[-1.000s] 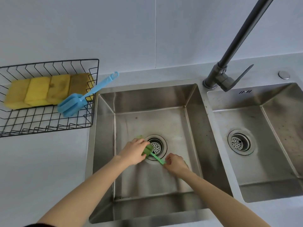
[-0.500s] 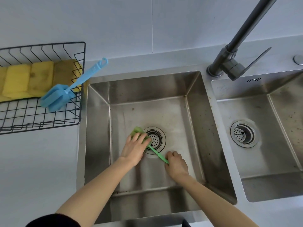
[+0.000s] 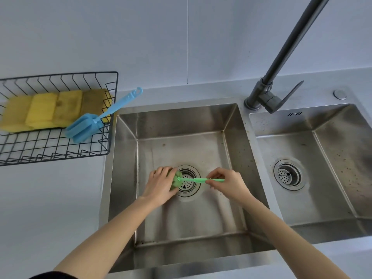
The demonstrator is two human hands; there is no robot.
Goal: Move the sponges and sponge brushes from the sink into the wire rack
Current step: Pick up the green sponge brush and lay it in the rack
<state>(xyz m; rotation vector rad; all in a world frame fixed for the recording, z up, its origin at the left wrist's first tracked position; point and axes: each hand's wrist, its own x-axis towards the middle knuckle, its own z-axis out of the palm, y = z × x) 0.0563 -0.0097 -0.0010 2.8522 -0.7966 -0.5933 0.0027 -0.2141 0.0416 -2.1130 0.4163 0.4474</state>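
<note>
A green sponge brush (image 3: 193,179) lies level over the drain of the left sink basin (image 3: 201,218). My left hand (image 3: 161,186) wraps its sponge head, which is mostly hidden. My right hand (image 3: 225,182) pinches the thin handle near its far end. The black wire rack (image 3: 58,146) stands on the counter at the left. It holds several yellow sponges (image 3: 50,109) in a row and a blue sponge brush (image 3: 88,123) whose handle sticks out over the rack's right rim.
A dark tap (image 3: 281,63) rises between the two basins, its spout arching up to the right. The right basin (image 3: 330,198) holds only its drain strainer. A grey counter runs around the sink, with a wall behind.
The green brush has turned from slanting to level across the drain. My right hand has moved right and up along the handle and now pinches it; the left hand stays on the head.
</note>
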